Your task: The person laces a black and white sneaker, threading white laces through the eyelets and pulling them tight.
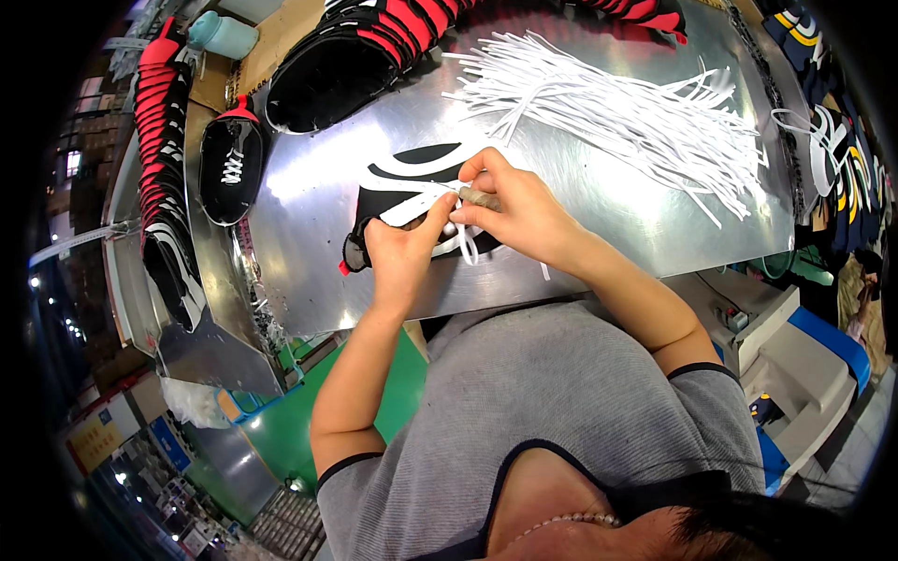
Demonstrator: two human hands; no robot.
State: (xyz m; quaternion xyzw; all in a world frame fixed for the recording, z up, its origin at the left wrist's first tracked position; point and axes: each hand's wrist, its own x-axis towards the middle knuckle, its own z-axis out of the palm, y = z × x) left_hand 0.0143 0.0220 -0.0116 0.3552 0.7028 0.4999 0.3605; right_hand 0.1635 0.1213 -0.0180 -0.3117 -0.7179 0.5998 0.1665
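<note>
A black shoe upper (412, 173) with white stripes lies flat on the shiny metal table (318, 215). My left hand (400, 251) presses on its near edge and pinches a white lace (465, 245) with thumb and forefinger. My right hand (510, 210) is closed around a small brownish tool (479, 198) and grips the same lace at the upper. The lace's loose end hangs in a loop below my fingers.
A spread bundle of white laces (636, 112) lies at the table's far right. Stacks of black and red shoe uppers (365, 47) sit at the far edge and down the left side (164, 168). One laced black upper (229, 168) rests at the left.
</note>
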